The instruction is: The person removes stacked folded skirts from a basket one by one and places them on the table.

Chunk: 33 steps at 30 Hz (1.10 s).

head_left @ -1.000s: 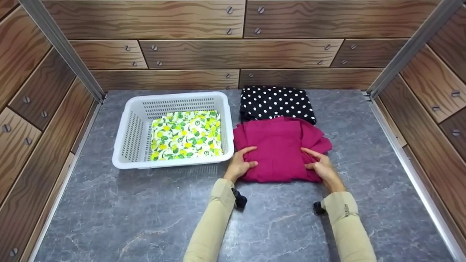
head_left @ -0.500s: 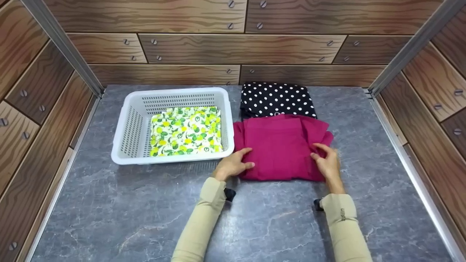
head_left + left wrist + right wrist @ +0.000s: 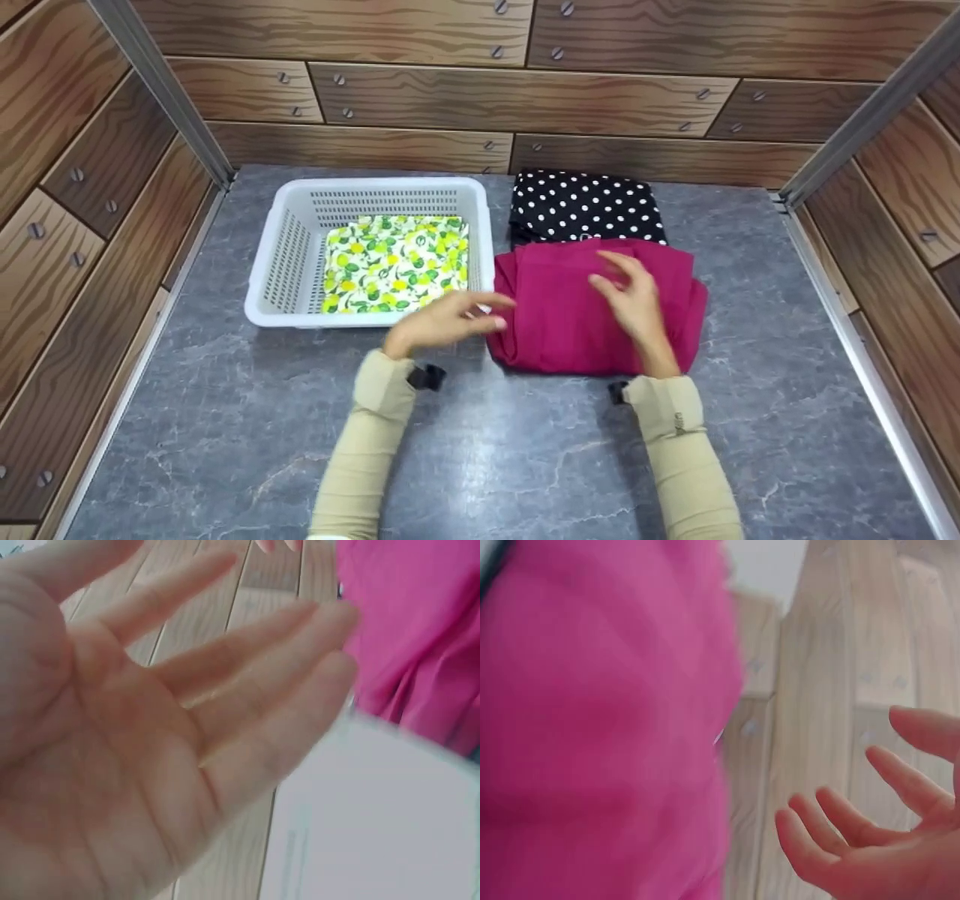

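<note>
Wood-grain panels studded with screw heads are seen closing in a grey marbled surface (image 3: 225, 450) on three sides. On its far left part a white slotted basket (image 3: 281, 255) is set, and a folded lemon-print cloth (image 3: 394, 262) is laid flat inside it. Just right of the basket, a folded magenta garment (image 3: 555, 315) is spread on the surface, its left edge close beside the basket's right wall. Its far edge is overlapped onto a folded black cloth with white dots (image 3: 585, 206), which is placed against the back wall.

Both arms are covered by beige sleeves, and a small black camera mount is strapped at each wrist. The right hand (image 3: 637, 300) is held above the middle of the magenta garment, fingers loosely spread and pointed away from the person; nothing is gripped, and whether the cloth is touched cannot be told. In the right wrist view the fingers (image 3: 832, 840) are shown relaxed and bare, with the garment beside them. The left hand (image 3: 446, 321) is raised at the garment's near-left corner, in front of the basket, palm opened and fingers extended toward the cloth, nothing being held.

The garment is thus found directly under the right hand and to the right of the left hand; the right hand is the nearer. The bundle appears roughly square, so no clear long axis can be named.
</note>
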{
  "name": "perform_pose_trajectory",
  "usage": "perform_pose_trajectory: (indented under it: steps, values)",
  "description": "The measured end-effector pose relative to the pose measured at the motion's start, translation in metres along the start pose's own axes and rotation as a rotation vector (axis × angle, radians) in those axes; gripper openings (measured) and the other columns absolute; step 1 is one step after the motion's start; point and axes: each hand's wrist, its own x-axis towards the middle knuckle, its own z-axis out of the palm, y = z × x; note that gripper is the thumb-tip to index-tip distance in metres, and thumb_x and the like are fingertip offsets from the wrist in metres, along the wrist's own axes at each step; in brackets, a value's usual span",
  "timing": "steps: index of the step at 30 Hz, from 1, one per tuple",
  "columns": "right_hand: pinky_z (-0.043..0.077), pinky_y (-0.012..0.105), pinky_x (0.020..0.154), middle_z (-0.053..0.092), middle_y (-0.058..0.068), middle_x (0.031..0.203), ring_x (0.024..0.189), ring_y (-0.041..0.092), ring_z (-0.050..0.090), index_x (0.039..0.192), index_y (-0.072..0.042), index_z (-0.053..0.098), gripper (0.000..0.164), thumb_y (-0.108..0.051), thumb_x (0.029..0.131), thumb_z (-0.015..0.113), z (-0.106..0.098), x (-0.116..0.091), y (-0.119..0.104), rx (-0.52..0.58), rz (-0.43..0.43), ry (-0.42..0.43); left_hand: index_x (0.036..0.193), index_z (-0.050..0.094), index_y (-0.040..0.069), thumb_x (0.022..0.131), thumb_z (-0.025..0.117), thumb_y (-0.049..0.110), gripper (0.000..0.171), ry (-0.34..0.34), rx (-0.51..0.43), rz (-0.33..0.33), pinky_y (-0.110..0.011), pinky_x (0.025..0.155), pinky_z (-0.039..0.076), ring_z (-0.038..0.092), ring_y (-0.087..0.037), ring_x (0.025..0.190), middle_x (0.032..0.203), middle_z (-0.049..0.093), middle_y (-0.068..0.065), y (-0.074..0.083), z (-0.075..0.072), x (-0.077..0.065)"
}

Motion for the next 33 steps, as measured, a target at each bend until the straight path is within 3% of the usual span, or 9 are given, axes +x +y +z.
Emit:
perform_pose_trajectory:
  steps: [1, 6, 13, 16, 20, 25, 33]
  values:
    - [0.053, 0.026, 0.091, 0.06, 0.031, 0.126, 0.106, 0.016, 0.062, 0.126, 0.015, 0.061, 0.038, 0.011, 0.089, 0.069, 0.005, 0.002, -0.007, 0.039, 0.0, -0.036, 0.142, 0.057, 0.001, 0.104, 0.058, 0.019, 0.042, 0.028, 0.006, 0.006, -0.038, 0.094, 0.053, 0.063, -0.03, 0.113, 0.135, 0.062, -0.019, 0.0, -0.007, -0.002]
    - [0.05, 0.039, 0.1, 0.056, 0.032, 0.134, 0.12, 0.044, 0.057, 0.131, 0.016, 0.056, 0.041, 0.01, 0.092, 0.065, 0.031, 0.015, -0.028, 0.155, 0.013, -0.196, 0.136, 0.061, -0.002, 0.103, 0.058, 0.014, 0.037, 0.205, 0.053, -0.024, -0.041, 0.094, 0.053, 0.064, -0.032, 0.111, 0.134, 0.063, -0.018, -0.003, -0.038, -0.013]
    - [0.044, 0.045, 0.107, 0.057, 0.032, 0.132, 0.125, 0.046, 0.052, 0.133, 0.016, 0.054, 0.041, 0.007, 0.094, 0.063, 0.072, 0.029, -0.047, 0.2, 0.023, -0.315, 0.134, 0.063, -0.002, 0.104, 0.056, 0.016, 0.035, 0.39, 0.063, -0.127, -0.046, 0.093, 0.052, 0.063, -0.035, 0.111, 0.128, 0.066, -0.02, -0.008, -0.071, -0.021]
    - [0.044, 0.045, 0.107, 0.056, 0.034, 0.133, 0.125, 0.047, 0.052, 0.133, 0.018, 0.052, 0.041, 0.007, 0.094, 0.061, 0.091, 0.033, -0.051, 0.224, 0.069, -0.364, 0.134, 0.063, -0.001, 0.105, 0.055, 0.018, 0.035, 0.456, 0.086, -0.19, -0.048, 0.093, 0.052, 0.064, -0.039, 0.112, 0.126, 0.066, -0.023, -0.014, -0.083, -0.025]
    - [0.046, 0.045, 0.105, 0.051, 0.036, 0.137, 0.124, 0.045, 0.053, 0.137, 0.016, 0.049, 0.043, 0.004, 0.097, 0.058, 0.115, 0.038, -0.061, 0.28, 0.203, -0.434, 0.135, 0.062, -0.002, 0.105, 0.053, 0.018, 0.037, 0.508, 0.11, -0.268, -0.051, 0.094, 0.051, 0.063, -0.041, 0.112, 0.127, 0.064, -0.026, -0.024, -0.096, -0.03]
    - [0.044, 0.048, 0.107, 0.05, 0.029, 0.141, 0.127, 0.038, 0.051, 0.142, 0.01, 0.048, 0.045, -0.003, 0.1, 0.058, 0.138, 0.044, -0.073, 0.299, 0.359, -0.493, 0.138, 0.059, -0.003, 0.106, 0.05, 0.017, 0.039, 0.517, 0.116, -0.337, -0.052, 0.094, 0.049, 0.061, -0.041, 0.115, 0.129, 0.062, -0.028, -0.035, -0.106, -0.038]
    - [0.041, 0.049, 0.109, 0.05, 0.022, 0.14, 0.133, 0.037, 0.046, 0.144, 0.003, 0.048, 0.047, -0.012, 0.101, 0.059, 0.157, 0.058, -0.088, 0.273, 0.483, -0.531, 0.141, 0.055, -0.003, 0.107, 0.049, 0.021, 0.043, 0.544, 0.042, -0.427, -0.051, 0.099, 0.047, 0.057, -0.04, 0.121, 0.136, 0.058, -0.028, -0.045, -0.124, -0.04]
